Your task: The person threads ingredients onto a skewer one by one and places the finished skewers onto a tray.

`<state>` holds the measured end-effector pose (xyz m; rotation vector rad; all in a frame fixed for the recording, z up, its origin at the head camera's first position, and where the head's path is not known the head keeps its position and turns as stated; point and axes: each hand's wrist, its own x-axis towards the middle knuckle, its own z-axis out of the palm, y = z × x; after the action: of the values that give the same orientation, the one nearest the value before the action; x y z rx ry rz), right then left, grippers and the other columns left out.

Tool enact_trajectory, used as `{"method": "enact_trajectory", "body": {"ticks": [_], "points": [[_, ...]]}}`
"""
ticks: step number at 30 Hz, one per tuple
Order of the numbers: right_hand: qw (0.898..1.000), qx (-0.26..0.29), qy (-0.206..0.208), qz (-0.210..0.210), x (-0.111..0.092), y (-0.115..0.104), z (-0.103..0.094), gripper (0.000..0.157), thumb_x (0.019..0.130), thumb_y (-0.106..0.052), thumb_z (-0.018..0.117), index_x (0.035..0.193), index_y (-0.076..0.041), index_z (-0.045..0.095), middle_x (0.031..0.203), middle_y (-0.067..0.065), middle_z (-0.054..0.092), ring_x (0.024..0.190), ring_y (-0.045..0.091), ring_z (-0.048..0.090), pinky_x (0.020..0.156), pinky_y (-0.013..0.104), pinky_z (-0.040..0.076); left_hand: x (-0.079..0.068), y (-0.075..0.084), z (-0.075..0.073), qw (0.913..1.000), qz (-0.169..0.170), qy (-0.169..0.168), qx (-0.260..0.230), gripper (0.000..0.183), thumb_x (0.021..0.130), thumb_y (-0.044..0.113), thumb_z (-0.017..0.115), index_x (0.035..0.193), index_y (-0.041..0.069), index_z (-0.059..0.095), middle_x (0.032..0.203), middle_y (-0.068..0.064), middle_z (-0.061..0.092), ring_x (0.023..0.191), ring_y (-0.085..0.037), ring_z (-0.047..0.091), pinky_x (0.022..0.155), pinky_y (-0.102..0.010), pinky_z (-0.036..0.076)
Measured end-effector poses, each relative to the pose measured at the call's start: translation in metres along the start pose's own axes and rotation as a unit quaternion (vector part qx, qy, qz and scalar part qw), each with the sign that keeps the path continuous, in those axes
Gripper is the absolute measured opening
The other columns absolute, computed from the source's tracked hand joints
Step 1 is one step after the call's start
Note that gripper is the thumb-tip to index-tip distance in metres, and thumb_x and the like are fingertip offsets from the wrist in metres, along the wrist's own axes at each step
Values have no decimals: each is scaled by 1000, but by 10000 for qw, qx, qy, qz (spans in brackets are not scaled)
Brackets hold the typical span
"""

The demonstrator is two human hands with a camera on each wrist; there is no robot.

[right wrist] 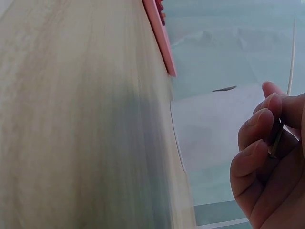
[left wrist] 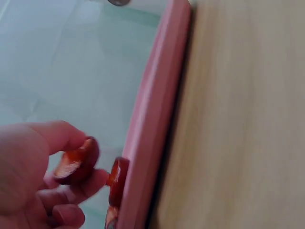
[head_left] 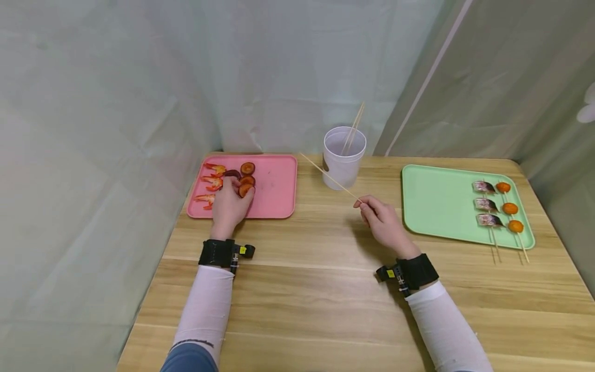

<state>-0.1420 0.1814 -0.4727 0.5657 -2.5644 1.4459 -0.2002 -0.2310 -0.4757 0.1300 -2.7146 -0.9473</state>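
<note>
My left hand (head_left: pixel 230 204) is over the pink tray (head_left: pixel 277 207), pinching a round, dark-rimmed orange piece (left wrist: pixel 78 162) between thumb and fingers. Just beyond it lie similar round pieces (head_left: pixel 248 168), and shrimp (head_left: pixel 213 183) line the tray's left side. The fingers hide part of this food. Over the middle of the table, my right hand (head_left: pixel 385 223) grips one end of a thin wooden skewer (head_left: pixel 331 178). Its free end points up and left, toward the pink tray. In the right wrist view the skewer (right wrist: pixel 291 57) rises from curled fingers.
A white cup (head_left: pixel 343 168) with a few skewers (head_left: pixel 355 124) stands at the back middle. On the right, a green tray (head_left: pixel 432 206) bears orange balls (head_left: pixel 510 208) and silvery fish-like pieces (head_left: pixel 486 204) on skewers. A pale curtain (head_left: pixel 297 67) hangs behind the table.
</note>
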Motion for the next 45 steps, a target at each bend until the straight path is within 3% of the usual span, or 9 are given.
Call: {"method": "enact_trajectory", "body": {"ticks": [5,10,13,16,20,23,26,35,45], "points": [[10000,2,-15,5,0,0,0,19,115,-13,51,113,-8,69,72,-1,54,58,15,49,59,30,41,-1,11,0,9921,16,-167,-1244,45,103,28,70,126,3,41,94,-15,50,79,-31,53,70,-39,39],[10000,4,-26,-6,1,0,0,19,115,-14,51,113,-8,69,72,-1,54,57,15,48,59,30,41,-6,31,-2,9716,-169,-749,-2236,46,108,27,63,129,6,28,107,-16,41,97,-30,50,85,-39,37],[10000,0,-62,-8,1,-1,0,19,115,-14,51,114,-8,70,71,-1,53,57,15,47,61,30,41,-10,47,-1,9516,-366,-1136,-2831,47,110,27,60,134,6,24,104,-13,44,88,-23,52,79,-32,40],[9999,-41,-126,54,0,-3,-1,20,115,-15,51,116,-9,70,70,-1,52,57,15,48,62,31,41,-15,66,1,9126,-665,-1393,-3785,44,112,26,58,141,9,29,94,-6,47,69,-14,47,61,-25,37],[9996,-113,-242,114,-2,-8,0,21,115,-19,52,118,-12,71,70,-2,51,61,17,48,63,33,41,-22,89,4,8445,-896,-1489,-5065,29,113,33,57,133,15,46,87,-2,48,55,-10,35,50,-23,28],[9994,-105,-322,58,-4,-11,1,21,114,-20,53,118,-13,72,71,-3,49,63,17,45,64,34,40,-25,102,8,8105,-820,-1524,-5596,26,113,39,55,120,14,50,84,-2,43,53,-10,29,50,-22,26],[9994,-73,-333,-52,-4,-11,2,21,113,-18,54,117,-13,74,71,-5,47,63,15,43,64,33,39,-26,109,13,7857,-766,-1559,-5937,27,114,41,50,115,14,48,82,-1,39,53,-10,25,51,-22,23],[9987,155,-310,-373,-7,-20,-1,21,110,-10,57,115,-11,77,69,-9,41,61,9,36,63,30,37,-31,115,14,7415,-800,-1753,-6427,35,119,37,31,129,11,51,83,-1,37,55,-13,21,54,-27,15],[9979,237,-182,-583,-8,-26,-8,18,108,-7,62,109,-10,79,91,6,75,72,13,51,71,24,43,-34,120,12,7592,-621,-1581,-6283,43,119,26,28,152,2,43,93,-4,44,57,-12,26,52,-24,22]]}}
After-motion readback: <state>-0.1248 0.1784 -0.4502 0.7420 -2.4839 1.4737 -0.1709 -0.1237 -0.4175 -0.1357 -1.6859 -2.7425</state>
